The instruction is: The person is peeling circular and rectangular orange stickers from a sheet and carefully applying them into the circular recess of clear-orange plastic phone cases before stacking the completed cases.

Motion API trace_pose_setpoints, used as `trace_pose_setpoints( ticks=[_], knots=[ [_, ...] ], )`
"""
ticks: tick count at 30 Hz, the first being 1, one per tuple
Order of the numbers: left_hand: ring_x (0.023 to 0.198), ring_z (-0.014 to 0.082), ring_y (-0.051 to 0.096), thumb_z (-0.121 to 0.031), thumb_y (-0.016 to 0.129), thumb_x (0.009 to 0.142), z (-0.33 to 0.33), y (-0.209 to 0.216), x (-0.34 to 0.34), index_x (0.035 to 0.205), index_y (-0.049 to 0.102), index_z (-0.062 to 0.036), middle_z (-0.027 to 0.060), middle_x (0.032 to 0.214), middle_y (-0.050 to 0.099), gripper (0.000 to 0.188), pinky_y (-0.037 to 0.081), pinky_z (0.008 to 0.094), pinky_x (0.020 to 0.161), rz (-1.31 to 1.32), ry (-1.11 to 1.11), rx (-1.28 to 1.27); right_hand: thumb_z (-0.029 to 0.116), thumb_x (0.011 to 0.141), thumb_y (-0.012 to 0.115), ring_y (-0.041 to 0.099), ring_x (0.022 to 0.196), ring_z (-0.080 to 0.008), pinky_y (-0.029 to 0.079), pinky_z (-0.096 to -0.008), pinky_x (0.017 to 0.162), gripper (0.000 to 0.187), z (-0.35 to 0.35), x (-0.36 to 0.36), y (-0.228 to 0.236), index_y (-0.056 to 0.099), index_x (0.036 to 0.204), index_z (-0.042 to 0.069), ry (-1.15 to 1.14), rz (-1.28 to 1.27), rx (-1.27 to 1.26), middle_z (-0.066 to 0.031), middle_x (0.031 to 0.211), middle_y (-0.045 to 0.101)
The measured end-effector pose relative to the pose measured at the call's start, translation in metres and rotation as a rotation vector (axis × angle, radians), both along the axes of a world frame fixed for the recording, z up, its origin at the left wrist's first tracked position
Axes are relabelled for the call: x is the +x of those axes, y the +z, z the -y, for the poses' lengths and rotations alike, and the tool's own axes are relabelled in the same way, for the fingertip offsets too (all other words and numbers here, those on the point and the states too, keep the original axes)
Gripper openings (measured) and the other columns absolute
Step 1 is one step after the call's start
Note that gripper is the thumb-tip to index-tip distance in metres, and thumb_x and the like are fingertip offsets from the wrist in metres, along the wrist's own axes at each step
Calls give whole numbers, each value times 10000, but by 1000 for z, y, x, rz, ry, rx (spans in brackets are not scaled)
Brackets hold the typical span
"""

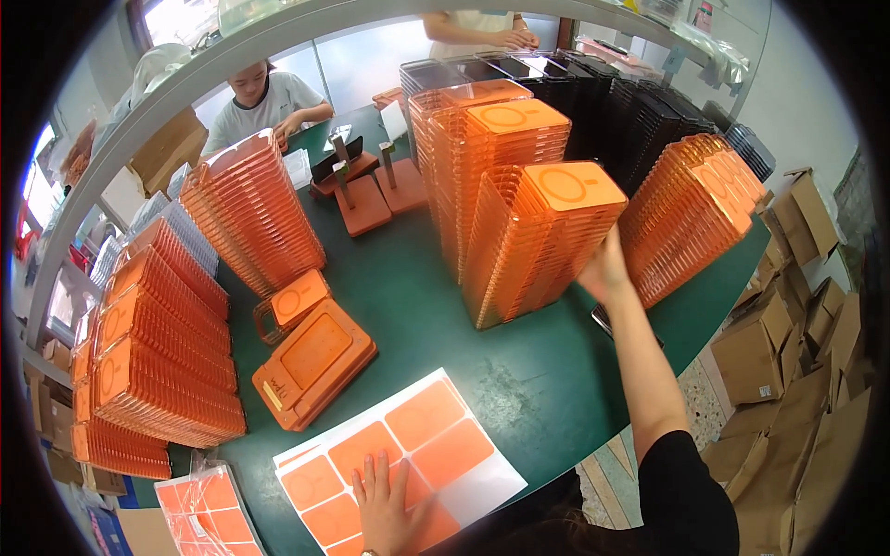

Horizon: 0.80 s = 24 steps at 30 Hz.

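A: Green worktop (408, 306) carried orange stacks (171, 380) along its left edge. Hands?
B: Left hand (385, 500) lay flat, spread, on the orange-and-white sheet (451, 454) at the near edge.
A: Right?
B: Right hand (606, 269) was against a tall orange case stack (547, 241), toward the right edge. Fingertips hidden, couldn't tell if it gripped.

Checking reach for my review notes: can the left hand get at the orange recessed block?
Probably yes: the left hand rests on the orange-and-white sheet, and no stack stands between it and the orange recessed block.
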<state>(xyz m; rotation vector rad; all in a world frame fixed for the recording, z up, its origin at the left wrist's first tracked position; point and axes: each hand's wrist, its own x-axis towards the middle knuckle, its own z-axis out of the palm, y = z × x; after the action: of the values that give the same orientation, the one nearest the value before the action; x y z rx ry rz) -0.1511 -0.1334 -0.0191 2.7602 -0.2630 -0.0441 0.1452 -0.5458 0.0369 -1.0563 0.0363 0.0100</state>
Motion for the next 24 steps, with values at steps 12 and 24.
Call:
trace_pose_setpoints(
  ticks=[12,24],
  knots=[
    [1531,438,191,-311,721,893,13,12,15,1509,441,-49,229,1644,255,726,116,591,1224,-47,9,-117,774,983,249,277,1511,-267,304,-476,1185,922,-5,-8,3,220,1613,102,-19,12,-145,-90,1651,285],
    [1571,276,113,-738,290,1000,162,135,284,1627,172,-100,167,1691,145,902,129,485,1248,-327,423,-1439,749,1001,222,386,1449,-274,322,-458,1177,862,-12,11,56,399,1538,99,61,200,-3,-104,1585,410]
  ],
)
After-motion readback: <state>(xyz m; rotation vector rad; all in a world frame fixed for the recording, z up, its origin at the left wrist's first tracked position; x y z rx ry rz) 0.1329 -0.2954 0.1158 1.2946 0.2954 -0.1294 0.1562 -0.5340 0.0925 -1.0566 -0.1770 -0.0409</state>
